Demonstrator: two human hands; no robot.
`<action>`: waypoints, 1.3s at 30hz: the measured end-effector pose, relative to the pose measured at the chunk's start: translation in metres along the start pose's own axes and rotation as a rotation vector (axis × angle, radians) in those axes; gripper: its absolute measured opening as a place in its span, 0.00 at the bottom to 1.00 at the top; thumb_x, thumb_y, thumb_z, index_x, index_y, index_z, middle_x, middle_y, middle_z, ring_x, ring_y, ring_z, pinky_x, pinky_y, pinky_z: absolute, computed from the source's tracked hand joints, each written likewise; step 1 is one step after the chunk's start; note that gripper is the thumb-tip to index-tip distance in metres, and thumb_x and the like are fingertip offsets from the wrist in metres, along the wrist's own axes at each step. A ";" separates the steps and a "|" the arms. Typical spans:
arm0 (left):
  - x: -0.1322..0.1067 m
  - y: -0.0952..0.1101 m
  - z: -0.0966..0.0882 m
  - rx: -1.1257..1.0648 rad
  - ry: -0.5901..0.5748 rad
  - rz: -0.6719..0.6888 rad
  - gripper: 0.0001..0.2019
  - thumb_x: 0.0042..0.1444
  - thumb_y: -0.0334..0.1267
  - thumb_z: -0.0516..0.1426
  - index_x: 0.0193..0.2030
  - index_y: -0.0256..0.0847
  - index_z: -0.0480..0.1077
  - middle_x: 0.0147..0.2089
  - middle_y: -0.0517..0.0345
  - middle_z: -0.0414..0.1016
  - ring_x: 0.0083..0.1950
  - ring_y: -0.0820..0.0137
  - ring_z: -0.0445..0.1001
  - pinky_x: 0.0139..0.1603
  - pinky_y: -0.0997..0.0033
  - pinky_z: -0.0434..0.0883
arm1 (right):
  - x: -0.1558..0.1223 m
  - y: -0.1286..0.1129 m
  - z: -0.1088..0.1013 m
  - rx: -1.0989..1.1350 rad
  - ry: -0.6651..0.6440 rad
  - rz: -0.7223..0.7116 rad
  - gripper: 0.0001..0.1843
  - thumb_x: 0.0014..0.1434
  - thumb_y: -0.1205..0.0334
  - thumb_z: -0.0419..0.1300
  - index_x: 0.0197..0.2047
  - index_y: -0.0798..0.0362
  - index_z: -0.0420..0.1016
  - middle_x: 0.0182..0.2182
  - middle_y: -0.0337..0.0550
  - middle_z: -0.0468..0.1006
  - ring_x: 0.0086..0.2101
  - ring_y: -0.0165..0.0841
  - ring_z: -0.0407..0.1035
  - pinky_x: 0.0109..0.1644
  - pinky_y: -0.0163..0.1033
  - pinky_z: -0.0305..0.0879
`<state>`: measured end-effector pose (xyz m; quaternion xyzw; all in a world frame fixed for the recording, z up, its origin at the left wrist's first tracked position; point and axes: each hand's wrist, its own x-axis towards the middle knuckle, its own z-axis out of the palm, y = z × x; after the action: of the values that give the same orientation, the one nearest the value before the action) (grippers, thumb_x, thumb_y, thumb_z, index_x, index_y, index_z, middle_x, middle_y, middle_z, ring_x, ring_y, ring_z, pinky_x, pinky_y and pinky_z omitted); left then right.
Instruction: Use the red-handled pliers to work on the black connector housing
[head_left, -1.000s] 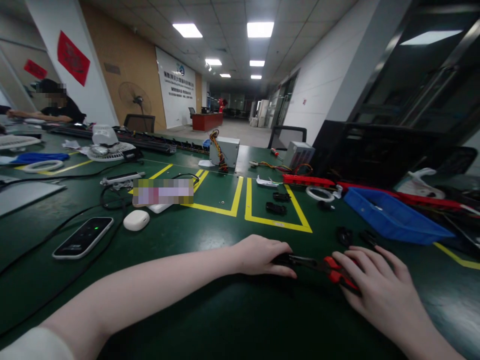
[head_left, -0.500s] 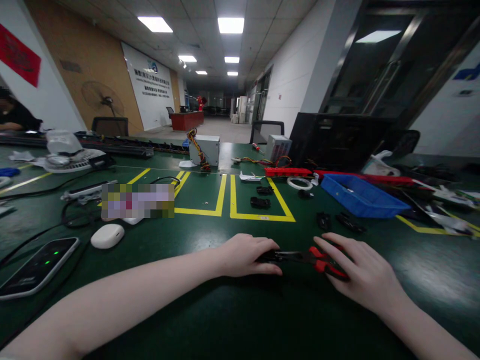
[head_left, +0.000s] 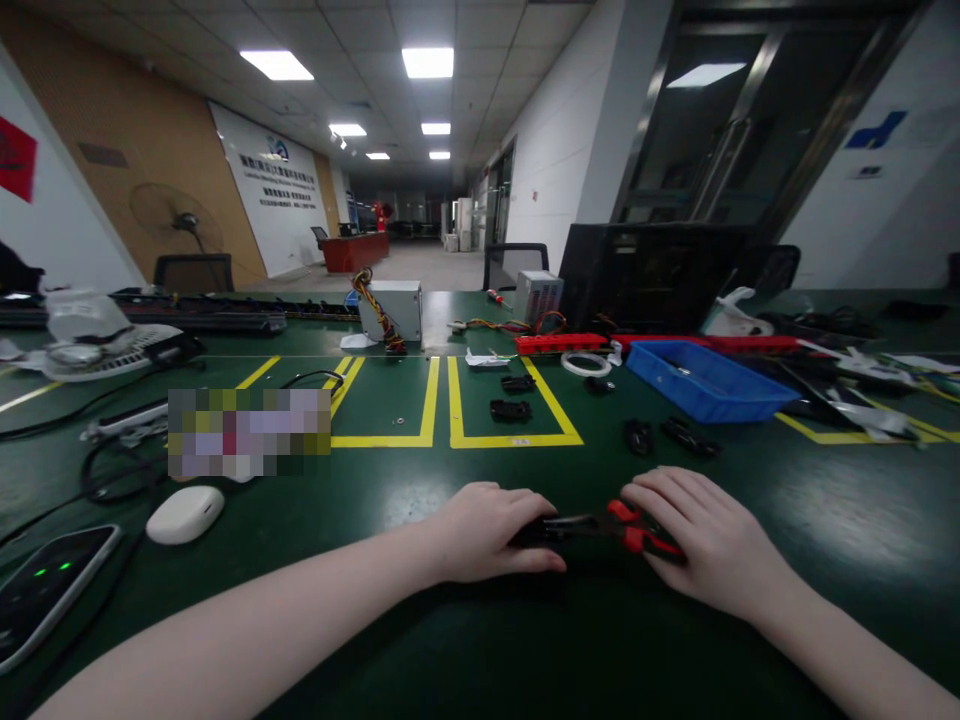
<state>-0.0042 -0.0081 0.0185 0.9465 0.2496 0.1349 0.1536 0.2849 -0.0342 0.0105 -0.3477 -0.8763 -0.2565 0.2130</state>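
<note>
Red-handled pliers (head_left: pixel 611 524) lie on the green table between my two hands. My right hand (head_left: pixel 701 540) rests curled over the red handles. My left hand (head_left: pixel 491 530) is cupped over a small black part at the pliers' dark jaws; that part is mostly hidden under my fingers. Both hands press down on the table top near its front.
Small black parts (head_left: pixel 511 409) lie inside yellow floor-tape boxes and beside a blue tray (head_left: pixel 705 380). A white earbud case (head_left: pixel 185 513), a phone (head_left: pixel 45 590) and cables sit at the left. Power supplies (head_left: pixel 390 308), a red strip (head_left: pixel 562 343) and a black case (head_left: pixel 652 275) stand behind.
The view has swung to the right and down a little. Both hands have stayed on the pliers and the black part, sliding slightly left in view.
</note>
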 end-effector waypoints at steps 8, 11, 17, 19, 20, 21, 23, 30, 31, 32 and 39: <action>0.000 0.005 0.001 0.024 0.004 -0.045 0.20 0.64 0.52 0.55 0.55 0.41 0.65 0.50 0.52 0.76 0.45 0.62 0.77 0.45 0.64 0.72 | -0.003 -0.003 -0.004 0.060 -0.051 0.045 0.18 0.54 0.65 0.55 0.48 0.55 0.73 0.42 0.52 0.77 0.40 0.39 0.73 0.42 0.43 0.71; -0.001 0.006 0.002 0.048 0.033 -0.046 0.20 0.64 0.51 0.55 0.55 0.40 0.65 0.49 0.53 0.75 0.44 0.62 0.77 0.44 0.64 0.72 | -0.005 -0.002 -0.004 0.019 -0.048 0.018 0.23 0.55 0.66 0.55 0.54 0.55 0.71 0.46 0.53 0.76 0.42 0.41 0.73 0.44 0.45 0.72; -0.001 0.006 0.004 0.093 0.045 -0.040 0.19 0.65 0.51 0.54 0.55 0.40 0.66 0.48 0.52 0.76 0.45 0.61 0.77 0.44 0.65 0.72 | -0.008 -0.001 -0.001 0.015 -0.086 0.034 0.32 0.53 0.67 0.56 0.63 0.52 0.65 0.51 0.53 0.75 0.46 0.42 0.72 0.48 0.48 0.71; -0.001 0.006 0.005 0.106 0.032 -0.037 0.19 0.65 0.51 0.53 0.54 0.40 0.67 0.47 0.51 0.77 0.44 0.61 0.77 0.44 0.65 0.72 | -0.008 -0.002 -0.001 0.035 -0.076 0.038 0.32 0.53 0.66 0.57 0.62 0.53 0.66 0.50 0.53 0.75 0.46 0.42 0.72 0.48 0.47 0.71; -0.001 0.006 0.005 0.104 0.027 -0.035 0.19 0.65 0.51 0.53 0.54 0.40 0.68 0.47 0.51 0.77 0.44 0.61 0.77 0.44 0.65 0.72 | -0.008 -0.002 -0.001 0.041 -0.070 0.037 0.31 0.53 0.66 0.57 0.62 0.53 0.66 0.50 0.54 0.75 0.46 0.42 0.72 0.48 0.47 0.72; -0.001 0.006 0.005 0.097 0.022 -0.031 0.19 0.65 0.51 0.53 0.53 0.39 0.68 0.46 0.51 0.77 0.44 0.61 0.78 0.44 0.65 0.72 | -0.007 -0.002 -0.001 0.043 -0.063 0.035 0.30 0.53 0.65 0.57 0.61 0.54 0.67 0.49 0.54 0.75 0.46 0.43 0.72 0.47 0.47 0.72; -0.001 0.006 0.005 0.082 0.017 -0.026 0.18 0.66 0.51 0.53 0.53 0.39 0.68 0.46 0.52 0.77 0.44 0.62 0.78 0.44 0.65 0.72 | -0.007 -0.003 -0.002 0.047 -0.052 0.034 0.27 0.54 0.65 0.57 0.58 0.55 0.69 0.47 0.55 0.76 0.45 0.42 0.72 0.46 0.47 0.72; -0.002 0.002 0.007 0.039 0.053 -0.021 0.21 0.62 0.50 0.58 0.57 0.41 0.65 0.50 0.54 0.76 0.46 0.63 0.77 0.45 0.66 0.72 | -0.006 -0.006 -0.005 0.088 -0.059 0.045 0.19 0.56 0.63 0.56 0.51 0.56 0.73 0.42 0.53 0.77 0.40 0.39 0.73 0.42 0.43 0.73; -0.002 0.001 0.009 0.033 0.064 -0.022 0.21 0.62 0.49 0.59 0.57 0.42 0.65 0.50 0.54 0.75 0.46 0.63 0.77 0.45 0.66 0.72 | -0.006 -0.006 -0.005 0.100 -0.066 0.052 0.19 0.56 0.63 0.56 0.50 0.57 0.73 0.42 0.53 0.77 0.40 0.39 0.73 0.42 0.43 0.73; -0.003 0.000 0.010 0.033 0.073 -0.023 0.21 0.61 0.49 0.59 0.57 0.42 0.65 0.50 0.55 0.75 0.46 0.64 0.76 0.45 0.66 0.71 | -0.006 -0.007 -0.005 0.113 -0.073 0.059 0.19 0.55 0.63 0.56 0.50 0.57 0.73 0.41 0.53 0.77 0.40 0.39 0.73 0.42 0.42 0.73; -0.004 0.000 0.013 0.064 0.137 -0.002 0.22 0.60 0.50 0.60 0.56 0.42 0.65 0.50 0.56 0.76 0.45 0.65 0.76 0.47 0.66 0.70 | -0.003 -0.009 -0.007 0.144 -0.094 0.083 0.16 0.55 0.63 0.56 0.47 0.57 0.72 0.41 0.52 0.77 0.39 0.39 0.73 0.42 0.42 0.72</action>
<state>-0.0029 -0.0131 0.0063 0.9391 0.2649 0.1914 0.1061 0.2817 -0.0453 0.0113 -0.3790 -0.8864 -0.1672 0.2068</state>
